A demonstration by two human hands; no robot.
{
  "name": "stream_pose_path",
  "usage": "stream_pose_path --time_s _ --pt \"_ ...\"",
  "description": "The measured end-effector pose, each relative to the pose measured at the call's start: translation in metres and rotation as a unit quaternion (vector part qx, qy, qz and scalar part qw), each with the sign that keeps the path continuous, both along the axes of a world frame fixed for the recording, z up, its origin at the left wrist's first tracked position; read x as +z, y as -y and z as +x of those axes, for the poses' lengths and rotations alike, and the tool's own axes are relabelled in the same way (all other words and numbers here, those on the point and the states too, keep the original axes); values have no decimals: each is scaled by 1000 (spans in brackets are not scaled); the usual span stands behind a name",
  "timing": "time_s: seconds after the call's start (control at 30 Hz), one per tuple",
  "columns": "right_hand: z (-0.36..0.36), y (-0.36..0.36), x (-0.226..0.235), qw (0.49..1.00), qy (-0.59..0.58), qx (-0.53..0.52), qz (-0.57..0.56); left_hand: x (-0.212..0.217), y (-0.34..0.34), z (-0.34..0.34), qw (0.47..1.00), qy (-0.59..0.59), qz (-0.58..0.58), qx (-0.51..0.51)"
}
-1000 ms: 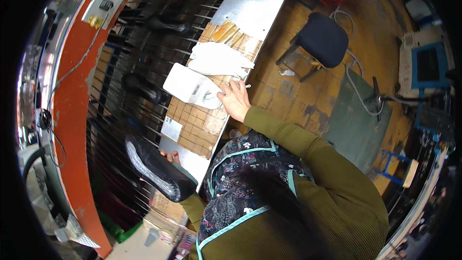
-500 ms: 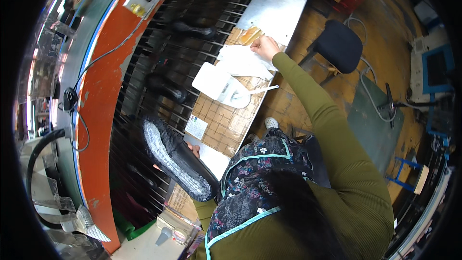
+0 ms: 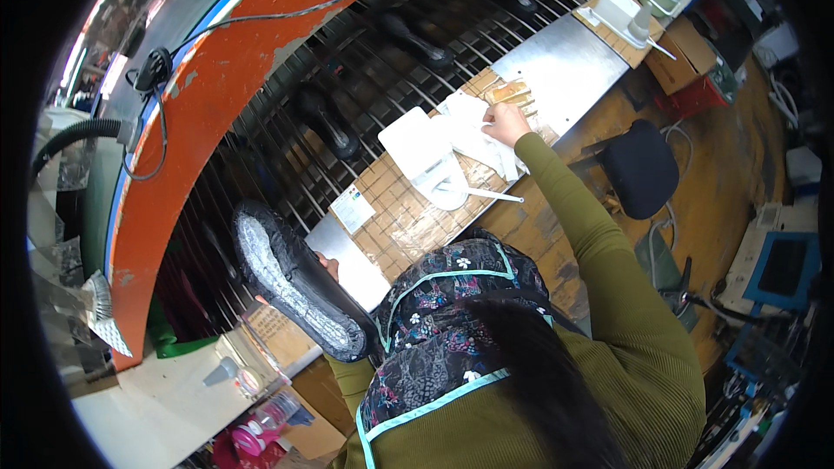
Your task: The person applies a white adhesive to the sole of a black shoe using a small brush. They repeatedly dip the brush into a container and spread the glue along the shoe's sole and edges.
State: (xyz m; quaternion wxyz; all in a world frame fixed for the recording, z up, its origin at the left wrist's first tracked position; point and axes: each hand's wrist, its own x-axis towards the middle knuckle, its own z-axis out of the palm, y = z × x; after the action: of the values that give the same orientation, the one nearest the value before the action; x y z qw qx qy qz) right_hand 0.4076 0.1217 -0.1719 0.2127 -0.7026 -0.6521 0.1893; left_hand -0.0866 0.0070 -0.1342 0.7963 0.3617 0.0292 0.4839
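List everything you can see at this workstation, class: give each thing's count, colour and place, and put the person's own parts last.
shoe: one, black with grey sole, lower left, held sole-up
white cloth: one, on the bench, under the right hand
white board: one, beside the cloth
wire rack: one, dark, behind the bench, carrying black shoes
stool: one, black, right of the bench
left hand: grip on the shoe
right hand: on the cloth

Wooden gridded bench (image 3: pixel 408 217) w/ metal sheet (image 3: pixel 565 65): white tray (image 3: pixel 417 143), white cloth (image 3: pixel 473 126), small label card (image 3: pixel 353 208).
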Motion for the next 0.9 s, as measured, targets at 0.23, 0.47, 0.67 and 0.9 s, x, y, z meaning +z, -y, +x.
stream_pose_path --time_s 0.23,0.47,0.67,0.9 --pt "31 2 2 879 -447 -117 -115 -22 12 -4 998 -24 37 48" --pt "64 7 -12 661 -735 -149 -26 -8 -3 19 999 35 4 -30" --pt "64 19 -9 799 -590 -113 0 -13 -5 6 1000 16 20 1" --pt "60 35 56 820 -563 -31 -97 6 0 2 999 -26 30 8"
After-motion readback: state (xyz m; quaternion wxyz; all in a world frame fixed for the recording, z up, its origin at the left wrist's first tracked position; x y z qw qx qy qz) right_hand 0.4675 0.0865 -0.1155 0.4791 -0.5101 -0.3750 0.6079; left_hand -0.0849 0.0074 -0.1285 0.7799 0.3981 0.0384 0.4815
